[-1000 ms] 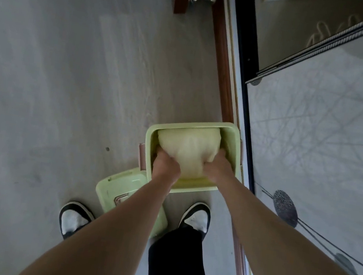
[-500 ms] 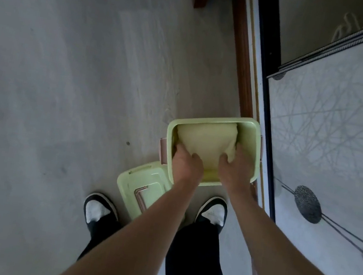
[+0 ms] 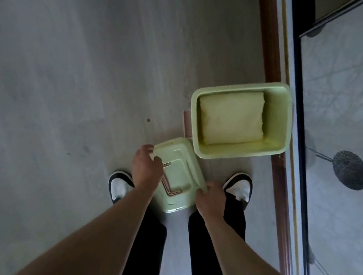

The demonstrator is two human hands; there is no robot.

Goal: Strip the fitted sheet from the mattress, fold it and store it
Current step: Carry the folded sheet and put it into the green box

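The folded pale yellow fitted sheet (image 3: 229,120) lies inside an open light-green storage box (image 3: 278,119) on the floor by the wardrobe. The box's green lid (image 3: 180,172) lies on the floor between my feet, just in front of the box. My left hand (image 3: 146,167) grips the lid's left edge with fingers curled over it. My right hand (image 3: 209,198) grips the lid's right edge. Neither hand touches the sheet.
A sliding wardrobe door (image 3: 345,138) with a line pattern and its wooden floor rail (image 3: 269,44) run along the right. Grey wood-look floor (image 3: 67,73) spreads to the left. My two shoes (image 3: 119,185) (image 3: 240,187) stand either side of the lid.
Both hands have let go of the sheet in the box and drawn back to the lid, taking hold of its two sides. The sheet stays flat in the box.
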